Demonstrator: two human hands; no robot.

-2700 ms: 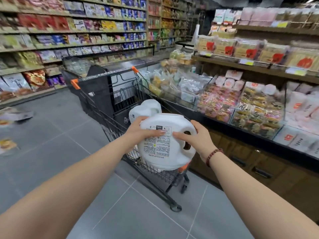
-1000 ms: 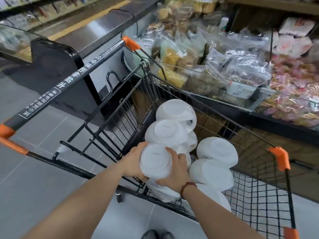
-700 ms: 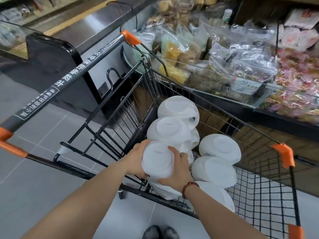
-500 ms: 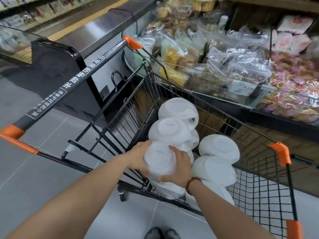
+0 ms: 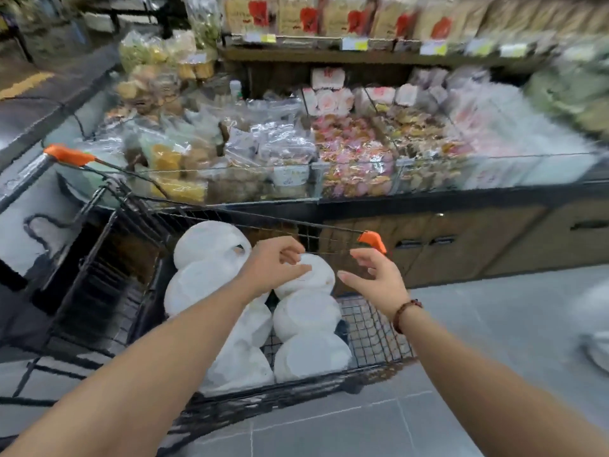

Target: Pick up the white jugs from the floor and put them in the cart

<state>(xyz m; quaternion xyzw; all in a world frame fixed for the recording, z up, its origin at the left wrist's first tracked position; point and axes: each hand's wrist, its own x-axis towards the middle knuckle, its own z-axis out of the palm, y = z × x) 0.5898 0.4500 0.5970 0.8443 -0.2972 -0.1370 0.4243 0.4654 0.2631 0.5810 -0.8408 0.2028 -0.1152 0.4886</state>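
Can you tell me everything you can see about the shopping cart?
The shopping cart is a black wire-mesh basket with orange plastic caps on its corners and a grey handle bar at far left. It stands on the grey tiled floor beside a shelf of bagged snacks. White jugs fill it in two rows. The left hand and right hand, both empty, hover above it.
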